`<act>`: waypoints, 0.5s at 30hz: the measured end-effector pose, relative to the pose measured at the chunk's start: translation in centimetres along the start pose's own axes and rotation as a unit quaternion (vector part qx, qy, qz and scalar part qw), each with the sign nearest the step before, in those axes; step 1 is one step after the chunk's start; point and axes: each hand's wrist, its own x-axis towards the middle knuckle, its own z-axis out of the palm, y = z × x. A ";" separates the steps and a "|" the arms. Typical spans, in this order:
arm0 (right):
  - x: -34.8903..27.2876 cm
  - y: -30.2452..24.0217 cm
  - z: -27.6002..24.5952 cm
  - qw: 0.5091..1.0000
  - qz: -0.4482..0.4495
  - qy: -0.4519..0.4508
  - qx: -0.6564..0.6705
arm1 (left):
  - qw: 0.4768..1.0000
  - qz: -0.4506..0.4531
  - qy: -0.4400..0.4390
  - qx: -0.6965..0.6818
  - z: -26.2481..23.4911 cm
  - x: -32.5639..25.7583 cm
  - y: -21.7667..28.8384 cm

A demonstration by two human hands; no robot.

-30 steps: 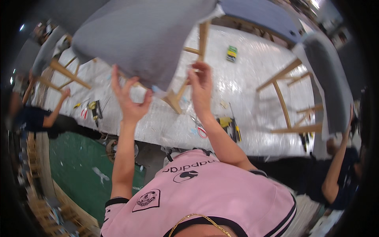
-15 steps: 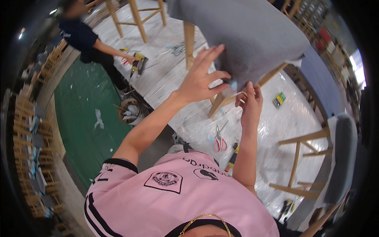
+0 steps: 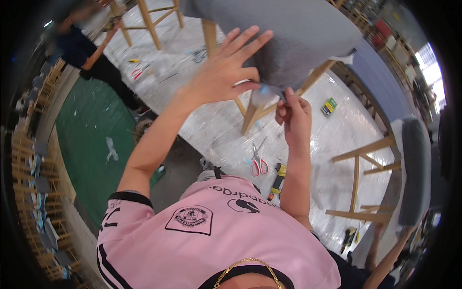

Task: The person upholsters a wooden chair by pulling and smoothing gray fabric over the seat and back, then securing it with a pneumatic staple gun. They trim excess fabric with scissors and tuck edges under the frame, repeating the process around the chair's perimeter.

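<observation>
A chair seat covered in grey fabric point(image 3: 303, 36) stands on the table in front of me, with its wooden leg point(image 3: 250, 114) showing below a loose corner. My left hand point(image 3: 219, 72) is open against the cover, its fingers spread and its thumb beside that corner. Lower down, my right hand point(image 3: 294, 113) pinches the edge of the grey fabric between thumb and fingers. A bit of thin clear and bluish film point(image 3: 263, 94) shows between the hands. Red-handled scissors point(image 3: 259, 164) lie below them on the plastic-wrapped table point(image 3: 231, 139).
Near me lies a yellow-and-black tool point(image 3: 277, 180); a small green-and-yellow box point(image 3: 328, 107) is to the right. Another grey upholstered chair point(image 3: 415, 178) rests on its side at the right. A co-worker point(image 3: 77, 48) stands far left by wooden legs point(image 3: 150, 24). Another person's arms point(image 3: 392, 257) reach in lower right.
My left hand's fingers have spread wider and lifted slightly along the cover. My right hand now grips the fabric edge more plainly. The co-worker has raised the yellow-and-black tool off the table.
</observation>
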 end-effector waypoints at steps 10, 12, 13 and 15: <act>0.1 -3.0 1.8 0.999 -0.035 -0.015 0.019 | 0.995 -0.007 -0.043 -0.086 -1.8 2.1 0.4; 0.4 -3.9 2.6 0.999 -0.042 -0.016 0.025 | 0.994 -0.016 -0.051 -0.091 -2.3 2.4 0.1; 0.9 -4.4 3.1 0.999 -0.044 -0.015 0.027 | 0.994 -0.024 -0.051 -0.095 -2.5 2.4 0.0; 1.4 -5.5 4.0 0.998 -0.044 -0.012 0.032 | 0.992 -0.034 -0.055 -0.105 -2.6 2.8 0.0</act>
